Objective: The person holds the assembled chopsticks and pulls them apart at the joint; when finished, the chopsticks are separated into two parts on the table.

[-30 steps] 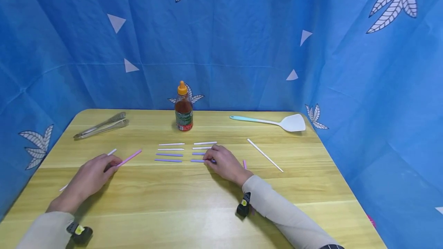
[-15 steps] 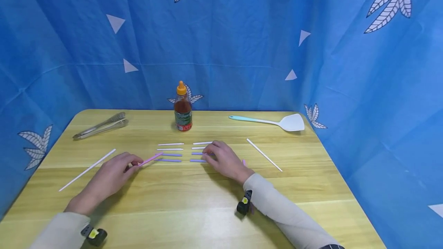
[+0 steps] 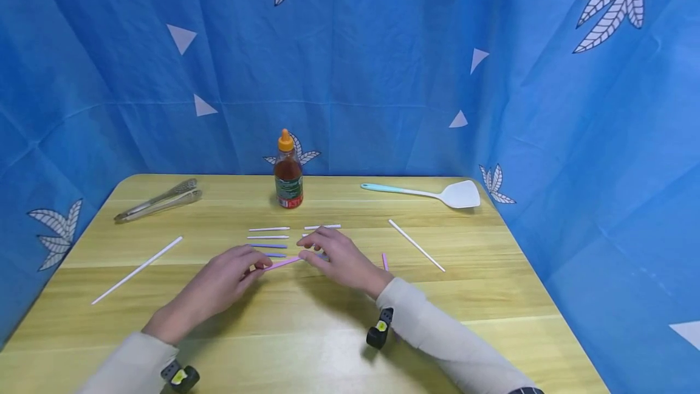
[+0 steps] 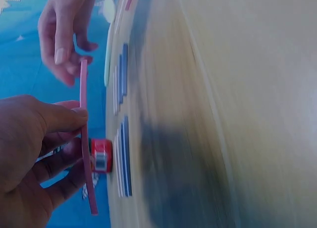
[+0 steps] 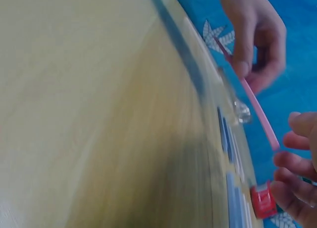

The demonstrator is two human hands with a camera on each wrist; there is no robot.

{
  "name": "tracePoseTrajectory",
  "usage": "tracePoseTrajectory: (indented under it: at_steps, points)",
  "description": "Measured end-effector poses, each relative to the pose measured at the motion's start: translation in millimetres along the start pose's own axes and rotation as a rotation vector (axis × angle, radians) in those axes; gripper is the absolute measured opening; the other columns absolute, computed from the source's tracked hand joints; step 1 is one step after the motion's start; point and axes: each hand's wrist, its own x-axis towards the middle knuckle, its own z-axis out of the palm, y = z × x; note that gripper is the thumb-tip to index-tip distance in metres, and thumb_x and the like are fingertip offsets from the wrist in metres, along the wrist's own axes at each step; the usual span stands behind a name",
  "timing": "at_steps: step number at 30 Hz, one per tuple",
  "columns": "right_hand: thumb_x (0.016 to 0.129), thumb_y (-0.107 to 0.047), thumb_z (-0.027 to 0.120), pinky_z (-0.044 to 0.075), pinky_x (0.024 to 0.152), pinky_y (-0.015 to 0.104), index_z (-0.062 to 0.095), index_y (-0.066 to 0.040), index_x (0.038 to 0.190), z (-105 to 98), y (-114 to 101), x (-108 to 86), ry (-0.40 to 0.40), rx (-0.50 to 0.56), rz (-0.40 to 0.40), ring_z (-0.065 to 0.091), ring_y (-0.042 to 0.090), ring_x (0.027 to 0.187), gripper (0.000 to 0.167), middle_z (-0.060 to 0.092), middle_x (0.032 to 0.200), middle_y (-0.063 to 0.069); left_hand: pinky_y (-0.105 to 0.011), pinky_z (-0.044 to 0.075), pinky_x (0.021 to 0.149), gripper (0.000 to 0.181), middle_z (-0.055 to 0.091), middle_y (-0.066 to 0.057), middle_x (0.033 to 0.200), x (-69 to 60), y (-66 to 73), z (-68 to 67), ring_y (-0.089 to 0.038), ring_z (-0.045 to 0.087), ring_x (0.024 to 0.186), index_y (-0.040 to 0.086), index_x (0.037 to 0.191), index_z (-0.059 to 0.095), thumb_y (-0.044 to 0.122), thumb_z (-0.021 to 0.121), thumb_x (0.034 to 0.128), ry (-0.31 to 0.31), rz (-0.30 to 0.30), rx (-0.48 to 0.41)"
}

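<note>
- Blue curtain [image 3: 350, 47] behind table [image 3: 306, 339]
- Left hand [image 3: 219, 278]: grip pinching pink stick [image 3: 284, 262]
- Right hand [image 3: 341, 260]: grip spread at stick tip, contact unclear; partly covers purple sticks [image 4: 124, 72], head view

The wood-grained bench [image 3: 295, 333] bears metal tongs [image 3: 158, 200], an upright bottle [image 3: 288, 185], a turquoise-handled spatula [image 3: 459, 194], two slanting long white sticks [image 3: 137, 270], a pink stick [image 3: 385, 261] partly hidden by the right sleeve [image 3: 437, 333], and two neighbouring groups of white and purple sticks [image 3: 268, 246].
</note>
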Motion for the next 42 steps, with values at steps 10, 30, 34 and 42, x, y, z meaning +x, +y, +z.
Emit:
tracePoseTrajectory:
  at_steps: [10,30,34,42]
  points:
    - [0.112,-0.028,0.064,0.051,0.084,0.023,0.08,-0.014,0.116,4,-6,-1.6,-0.085,-0.045,-0.08,0.057,0.007,0.091,0.021,0.07,0.105,-0.004,-0.039,0.063,0.089,0.024,0.075,0.006,0.11,6.1,9.9,8.9,-0.015,0.07,0.103,0.018,0.115,0.079,0.004,0.083,0.0959,0.063,0.12,0.023]
    - [0.111,-0.024,0.067,0.053,0.086,0.025,0.077,-0.016,0.114,3,3,-8.0,-0.089,-0.058,-0.058,0.058,0.009,0.094,0.013,0.069,0.109,-0.003,-0.039,0.064,0.088,0.011,0.074,0.005,0.107,7.5,3.3,5.5,-0.014,0.071,0.1,0.018,0.11,0.08,0.013,0.08,0.1005,-0.032,0.093,0.074]
    - [0.11,-0.023,0.068,0.054,0.087,0.025,0.079,-0.016,0.113,2,3,-7.8,-0.085,-0.077,-0.079,0.058,0.008,0.093,0.013,0.07,0.106,-0.005,-0.04,0.064,0.09,0.012,0.075,0.004,0.109,8.5,4.3,7.0,-0.017,0.073,0.103,0.017,0.11,0.079,0.01,0.08,0.0998,0.001,0.108,0.077]
    - [0.108,-0.019,0.071,0.054,0.084,0.024,0.078,-0.013,0.107,3,2,-13.0,-0.087,-0.091,-0.125,0.057,0.009,0.089,0.009,0.069,0.102,-0.003,-0.036,0.064,0.086,0.011,0.071,0.006,0.102,7.0,1.5,13.4,-0.014,0.07,0.097,0.015,0.106,0.078,0.007,0.081,0.0976,0.021,0.177,0.103]
